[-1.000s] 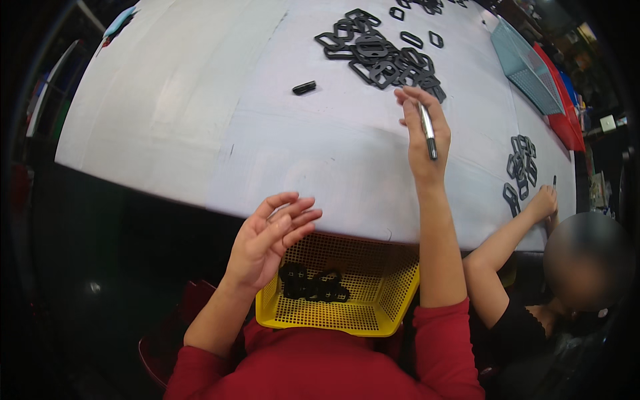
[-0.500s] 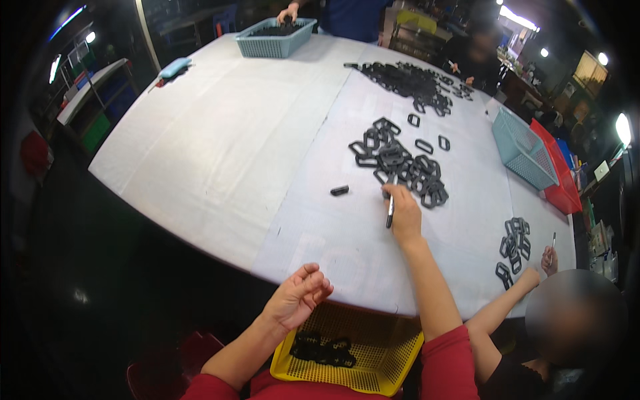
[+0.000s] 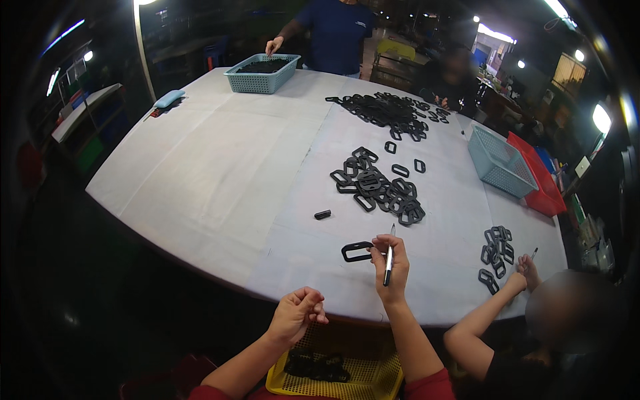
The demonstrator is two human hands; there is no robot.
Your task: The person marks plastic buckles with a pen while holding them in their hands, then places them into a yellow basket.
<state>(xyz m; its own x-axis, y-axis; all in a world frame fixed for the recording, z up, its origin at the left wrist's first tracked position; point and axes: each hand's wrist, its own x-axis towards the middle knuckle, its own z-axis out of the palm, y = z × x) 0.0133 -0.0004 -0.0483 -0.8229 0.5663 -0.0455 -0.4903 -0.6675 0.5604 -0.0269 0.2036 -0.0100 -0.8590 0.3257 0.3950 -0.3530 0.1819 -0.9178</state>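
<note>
My right hand point(image 3: 392, 270) holds a marker pen point(image 3: 388, 265) with a white and black barrel, its tip pointing up and away. The same hand pinches one end of a black strap buckle point(image 3: 357, 259), a rectangular frame with an open middle, just over the near part of the table. My left hand point(image 3: 297, 315) hovers at the table's near edge, its fingers curled in, and nothing shows in it. Beyond my right hand lies a pile of similar black buckles point(image 3: 380, 189). A small black pen cap point(image 3: 323, 215) lies left of that pile.
A yellow basket point(image 3: 370, 383) with black pieces sits below the white table point(image 3: 200, 160). A larger buckle pile point(image 3: 387, 113) lies farther back. Blue baskets point(image 3: 263, 83) and a red one point(image 3: 543, 193) stand at the edges. Nearby people work, one with buckles point(image 3: 497, 253) at right.
My right hand has drawn back from the pile toward me, now with a buckle along with the marker pen. The fingers of my left hand have curled in more. The view has tilted up.
</note>
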